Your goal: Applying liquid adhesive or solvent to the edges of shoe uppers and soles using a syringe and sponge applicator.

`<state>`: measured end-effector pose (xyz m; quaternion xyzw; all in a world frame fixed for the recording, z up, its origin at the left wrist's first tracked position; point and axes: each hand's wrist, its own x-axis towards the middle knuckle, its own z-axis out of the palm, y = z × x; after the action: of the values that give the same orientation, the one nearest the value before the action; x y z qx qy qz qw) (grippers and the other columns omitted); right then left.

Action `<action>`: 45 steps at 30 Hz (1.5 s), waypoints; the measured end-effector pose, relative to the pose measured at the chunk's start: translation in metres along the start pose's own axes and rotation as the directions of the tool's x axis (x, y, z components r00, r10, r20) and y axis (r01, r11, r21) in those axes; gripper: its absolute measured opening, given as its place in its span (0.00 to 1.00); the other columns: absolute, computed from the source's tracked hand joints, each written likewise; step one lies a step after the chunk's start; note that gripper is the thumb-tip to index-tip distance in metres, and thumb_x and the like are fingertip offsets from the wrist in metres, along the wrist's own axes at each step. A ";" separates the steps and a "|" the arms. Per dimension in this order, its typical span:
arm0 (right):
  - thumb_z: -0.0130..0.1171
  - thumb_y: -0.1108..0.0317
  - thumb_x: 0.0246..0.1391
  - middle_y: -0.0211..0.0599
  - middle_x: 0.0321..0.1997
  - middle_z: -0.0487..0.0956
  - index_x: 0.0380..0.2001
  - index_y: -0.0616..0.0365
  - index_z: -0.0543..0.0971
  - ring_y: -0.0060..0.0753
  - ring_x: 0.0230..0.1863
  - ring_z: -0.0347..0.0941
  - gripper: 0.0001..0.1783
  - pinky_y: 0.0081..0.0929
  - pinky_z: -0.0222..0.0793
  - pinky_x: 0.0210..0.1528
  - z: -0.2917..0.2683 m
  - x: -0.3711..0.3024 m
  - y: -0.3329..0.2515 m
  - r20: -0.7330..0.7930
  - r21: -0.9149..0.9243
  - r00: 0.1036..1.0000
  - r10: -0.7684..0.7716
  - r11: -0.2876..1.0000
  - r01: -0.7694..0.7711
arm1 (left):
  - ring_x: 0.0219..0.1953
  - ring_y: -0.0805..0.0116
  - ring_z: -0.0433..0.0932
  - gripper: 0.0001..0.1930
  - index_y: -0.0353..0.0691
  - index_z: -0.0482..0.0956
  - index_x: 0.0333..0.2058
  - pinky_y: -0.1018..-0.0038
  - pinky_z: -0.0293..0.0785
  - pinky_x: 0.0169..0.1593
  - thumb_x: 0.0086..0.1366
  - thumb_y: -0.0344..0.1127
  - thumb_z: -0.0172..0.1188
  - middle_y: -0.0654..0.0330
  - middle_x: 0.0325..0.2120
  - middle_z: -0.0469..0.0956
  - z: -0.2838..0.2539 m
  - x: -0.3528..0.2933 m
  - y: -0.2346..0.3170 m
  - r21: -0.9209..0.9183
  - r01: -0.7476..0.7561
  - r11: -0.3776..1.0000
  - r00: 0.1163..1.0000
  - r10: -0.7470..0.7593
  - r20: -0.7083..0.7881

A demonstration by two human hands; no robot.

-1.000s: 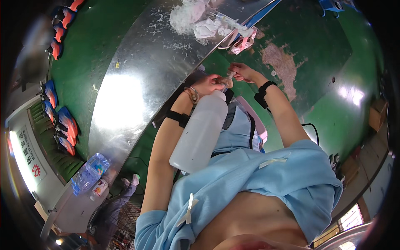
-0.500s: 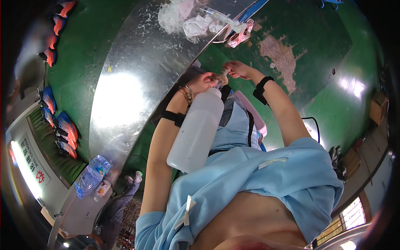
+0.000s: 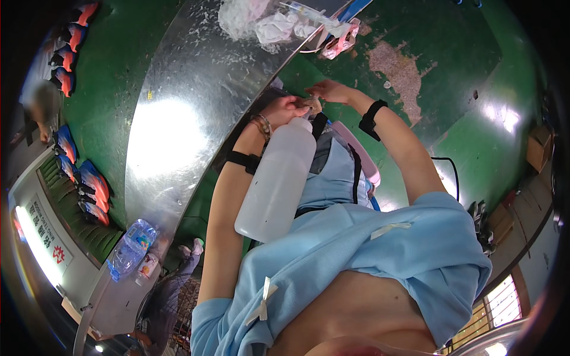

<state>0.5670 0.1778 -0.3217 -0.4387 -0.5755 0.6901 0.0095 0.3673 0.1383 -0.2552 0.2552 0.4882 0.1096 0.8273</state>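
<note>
My left hand [image 3: 284, 111] is closed, with its thumb and fingers pinching a small brownish, partly see-through piece [image 3: 313, 107] near the table edge. Just beyond that piece is my right hand [image 3: 332, 92], its fingers bent and drawn together close above it. Whatever those right fingertips hold is too small to make out. A large white, translucent plastic bottle [image 3: 276, 184] slants between my forearms, its narrow neck close to my left fingers. What supports the bottle is hidden. Black bands circle both my forearms.
A shiny metal table [image 3: 196, 77] curves along my left, with white fluffy scraps [image 3: 243, 18] and crumpled material [image 3: 276, 28] at its far end. Blue-and-orange shoes [image 3: 95, 184] line the left side. A clear water bottle [image 3: 132, 249] lies at the near left. A person [image 3: 40, 110] is at the far left.
My right hand has shifted a little left and up, its fingers now reaching past the small piece. My left hand and the white bottle have moved slightly left and up in view.
</note>
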 end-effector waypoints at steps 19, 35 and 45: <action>0.44 0.66 0.55 0.23 0.16 0.61 0.32 0.64 0.74 0.15 0.16 0.51 0.13 0.16 0.46 0.16 -0.015 0.012 0.026 0.117 0.315 0.989 0.094 0.941 -0.126 | 0.40 0.79 0.68 0.17 0.37 0.67 0.43 0.81 0.66 0.42 0.56 0.32 0.57 0.63 0.38 0.71 -0.002 0.007 -0.004 0.060 -0.009 0.998 1.000 0.008 0.008; 0.45 0.61 0.56 0.22 0.18 0.62 0.35 0.62 0.75 0.14 0.17 0.53 0.16 0.16 0.48 0.16 -0.013 0.011 0.031 0.121 0.306 0.981 0.152 0.934 -0.182 | 0.40 0.79 0.68 0.18 0.37 0.65 0.46 0.81 0.66 0.42 0.57 0.33 0.57 0.63 0.39 0.71 -0.003 0.007 -0.002 0.107 -0.012 0.994 1.000 0.012 0.008; 0.44 0.59 0.57 0.21 0.24 0.67 0.45 0.58 0.72 0.13 0.20 0.56 0.18 0.14 0.54 0.20 -0.007 0.013 0.039 0.095 0.257 0.987 0.128 0.955 -0.149 | 0.39 0.79 0.68 0.15 0.36 0.67 0.43 0.82 0.66 0.41 0.58 0.33 0.55 0.63 0.38 0.71 -0.002 0.008 0.000 0.104 -0.012 0.995 1.000 0.010 0.017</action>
<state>0.5824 0.1773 -0.3605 -0.4455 -0.4465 0.7760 -0.0029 0.3694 0.1425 -0.2624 0.3014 0.4851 0.0865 0.8163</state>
